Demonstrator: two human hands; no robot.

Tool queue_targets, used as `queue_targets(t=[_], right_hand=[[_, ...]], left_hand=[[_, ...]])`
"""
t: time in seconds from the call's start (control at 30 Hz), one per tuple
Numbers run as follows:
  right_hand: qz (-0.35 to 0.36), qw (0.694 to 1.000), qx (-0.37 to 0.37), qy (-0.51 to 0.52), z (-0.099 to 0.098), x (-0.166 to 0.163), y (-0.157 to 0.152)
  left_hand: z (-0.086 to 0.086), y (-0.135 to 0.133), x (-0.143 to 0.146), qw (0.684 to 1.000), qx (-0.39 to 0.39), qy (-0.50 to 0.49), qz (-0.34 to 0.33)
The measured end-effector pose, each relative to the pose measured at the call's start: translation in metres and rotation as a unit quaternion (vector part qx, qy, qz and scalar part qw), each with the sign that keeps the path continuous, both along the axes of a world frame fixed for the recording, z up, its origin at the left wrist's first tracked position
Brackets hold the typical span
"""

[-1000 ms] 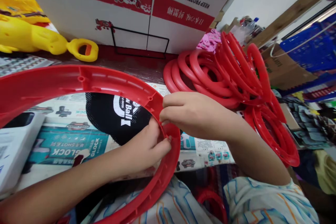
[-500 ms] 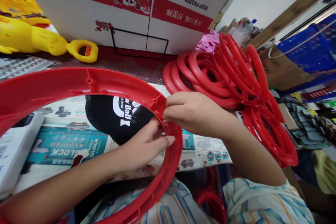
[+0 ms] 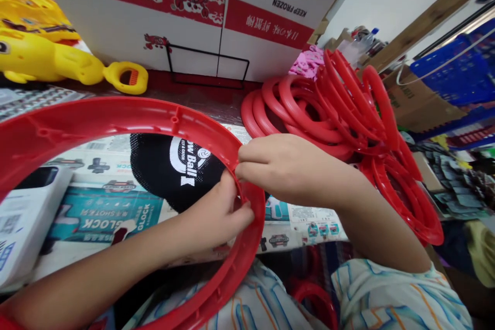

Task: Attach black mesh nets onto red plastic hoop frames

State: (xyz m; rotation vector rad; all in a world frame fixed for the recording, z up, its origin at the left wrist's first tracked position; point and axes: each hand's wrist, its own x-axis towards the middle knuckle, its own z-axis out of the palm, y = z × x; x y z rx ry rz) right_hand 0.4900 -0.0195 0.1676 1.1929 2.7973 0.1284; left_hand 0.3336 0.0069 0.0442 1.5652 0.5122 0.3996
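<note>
A large red plastic ring (image 3: pixel 116 113), with its hollow, pegged inner side facing me, stretches across the left and middle of the view. My left hand (image 3: pixel 216 206) reaches through its opening and grips the right part of the rim between thumb and fingers. Against that same stretch of rim, just above, my right hand (image 3: pixel 278 167) is closed in a pinch. Its fingertips are mostly hidden, so whether they also hold something small is unclear. Seen through the ring, a black piece of fabric (image 3: pixel 154 165) with white "Ball" lettering lies on the printed table covering.
Several red rings (image 3: pixel 301 113) are piled at right, beside pink items (image 3: pixel 308 62). A white carton (image 3: pixel 154 15) stands behind a thin black wire stand (image 3: pixel 209 82). Yellow toys (image 3: pixel 58 59) lie back left, a white box (image 3: pixel 31 221) at left. Blue baskets (image 3: pixel 456 62) are far right.
The red ring has turned clockwise, its upper peg shifting right along the arc. My right hand has moved slightly left along the rim; my left hand has curled its thumb more onto the ring.
</note>
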Motion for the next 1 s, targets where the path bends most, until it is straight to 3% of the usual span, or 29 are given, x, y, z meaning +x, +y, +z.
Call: queue_targets(t=[0.2, 0.33, 0.47, 0.57, 0.63, 0.77, 1.0], right_hand=[[0.005, 0.999, 0.032, 0.017, -0.004, 0.001, 0.002], [-0.019, 0.999, 0.018, 0.024, -0.008, 0.004, 0.003], [-0.030, 0.999, 0.014, 0.041, -0.011, 0.008, 0.000], [-0.038, 0.998, 0.019, 0.040, -0.014, 0.008, -0.003], [-0.050, 0.997, 0.042, 0.029, -0.015, 0.007, -0.005], [-0.060, 0.994, 0.091, 0.006, -0.013, 0.005, -0.008], [0.014, 0.999, 0.015, 0.024, -0.002, -0.001, -0.003]], left_hand=[[0.004, -0.005, -0.005, 0.999, 0.004, -0.024, -0.034], [0.003, -0.008, -0.006, 0.996, -0.061, -0.017, -0.059], [0.002, -0.010, -0.003, 0.984, -0.154, -0.079, -0.037], [0.004, -0.009, 0.000, 0.979, -0.172, -0.108, 0.026], [0.006, -0.008, 0.002, 0.978, -0.163, -0.109, 0.069], [0.008, -0.002, 0.001, 0.990, -0.093, -0.067, 0.085], [0.001, -0.002, -0.001, 0.999, -0.028, -0.025, 0.032]])
